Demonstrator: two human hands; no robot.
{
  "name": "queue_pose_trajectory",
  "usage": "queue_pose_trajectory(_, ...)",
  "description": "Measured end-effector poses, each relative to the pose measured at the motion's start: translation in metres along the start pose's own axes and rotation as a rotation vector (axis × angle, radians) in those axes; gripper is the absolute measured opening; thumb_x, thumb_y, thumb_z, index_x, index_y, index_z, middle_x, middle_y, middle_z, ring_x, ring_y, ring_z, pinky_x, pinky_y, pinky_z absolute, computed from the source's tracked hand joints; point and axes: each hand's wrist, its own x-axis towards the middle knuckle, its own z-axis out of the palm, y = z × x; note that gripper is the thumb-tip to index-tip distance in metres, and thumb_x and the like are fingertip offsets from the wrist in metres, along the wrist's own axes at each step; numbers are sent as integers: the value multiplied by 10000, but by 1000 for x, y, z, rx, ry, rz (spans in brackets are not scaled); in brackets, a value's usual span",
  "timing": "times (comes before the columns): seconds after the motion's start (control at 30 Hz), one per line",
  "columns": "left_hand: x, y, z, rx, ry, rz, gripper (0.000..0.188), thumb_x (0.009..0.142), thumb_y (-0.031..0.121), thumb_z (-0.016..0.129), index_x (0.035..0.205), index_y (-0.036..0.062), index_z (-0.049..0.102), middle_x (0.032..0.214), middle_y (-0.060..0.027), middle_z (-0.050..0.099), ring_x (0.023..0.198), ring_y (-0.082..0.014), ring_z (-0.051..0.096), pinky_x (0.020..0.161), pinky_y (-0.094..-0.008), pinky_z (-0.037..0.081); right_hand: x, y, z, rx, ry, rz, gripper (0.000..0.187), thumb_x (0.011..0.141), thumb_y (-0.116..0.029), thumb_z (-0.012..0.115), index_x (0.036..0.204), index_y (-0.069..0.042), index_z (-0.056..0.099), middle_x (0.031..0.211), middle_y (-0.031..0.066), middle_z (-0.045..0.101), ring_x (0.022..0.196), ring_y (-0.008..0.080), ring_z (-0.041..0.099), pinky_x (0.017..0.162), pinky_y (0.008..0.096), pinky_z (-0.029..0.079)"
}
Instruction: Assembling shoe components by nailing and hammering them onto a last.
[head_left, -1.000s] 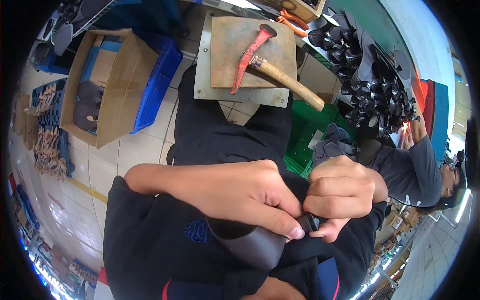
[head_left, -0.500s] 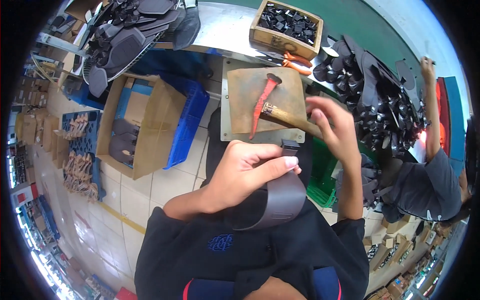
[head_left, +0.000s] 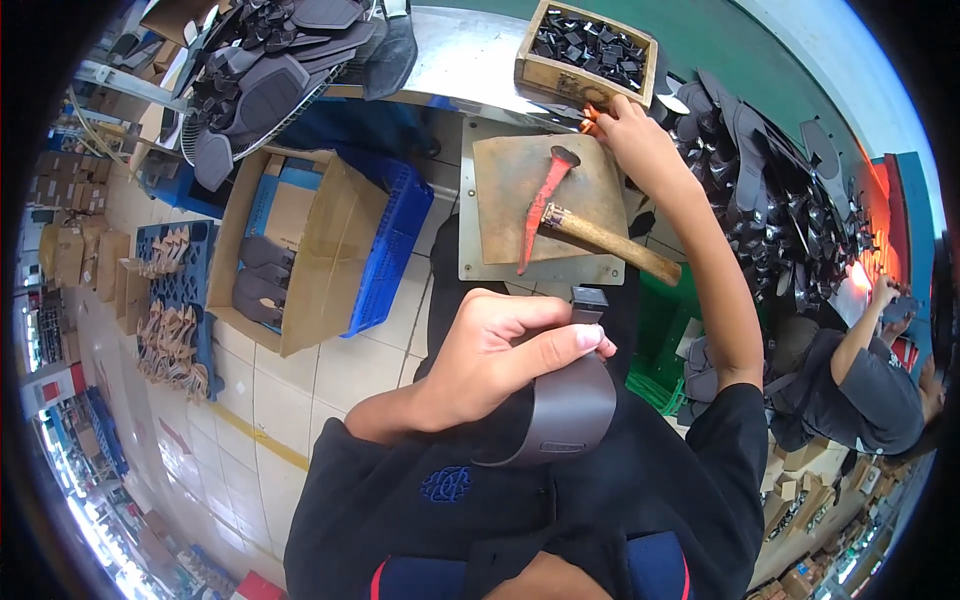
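Note:
My left hand [head_left: 505, 350] pinches a dark brown shoe sole [head_left: 568, 410] at its narrow end, where a small black heel block [head_left: 589, 299] sticks up beyond the thumb. The sole's broad part curves down toward my chest. At the front of the bench, my right hand [head_left: 634, 140] closes over the orange handles of the pliers [head_left: 590, 120], covering most of them. Between the two hands, a red-headed hammer [head_left: 545, 205] with a wooden handle [head_left: 615, 245] lies on a worn brown pad [head_left: 505, 190] atop a metal plate [head_left: 467, 230].
A wooden box [head_left: 535, 72] of small black pieces stands beyond my right hand. Dark soles [head_left: 740, 160] pile up to the right; more fill a wire basket [head_left: 270, 90] at left. A carton [head_left: 325, 240] sits in a blue crate [head_left: 395, 250]. A co-worker [head_left: 860, 370] works at right.
My right hand has gone from beside the hammer handle forward to the pliers. My left hand still holds the sole in nearly the same place.

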Motion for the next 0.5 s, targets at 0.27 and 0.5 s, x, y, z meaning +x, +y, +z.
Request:
queue_pose_trajectory(0.27, -2, -2, -3, -11, -10, 13, 246, 967, 164, 629, 961, -61, 728, 879, -108, 745, 809, -92, 657, 732, -248, 512, -7, 13, 19, -81, 114, -188, 264, 889, -142, 595, 1099, 18, 588, 1214, 143, 536, 1095, 294, 582, 928, 373, 505)
queue_pose_trajectory(0.5, -11, 4, -9, -22, 31, -21, 244, 964, 161, 630, 960, -65, 722, 901, -114, 747, 839, -89, 659, 747, -245, 515, -43, 23, -46, 496, 18, 30, 267, 924, -204, 576, 1063, 24, 591, 1149, 168, 563, 1024, 286, 602, 891, 383, 490)
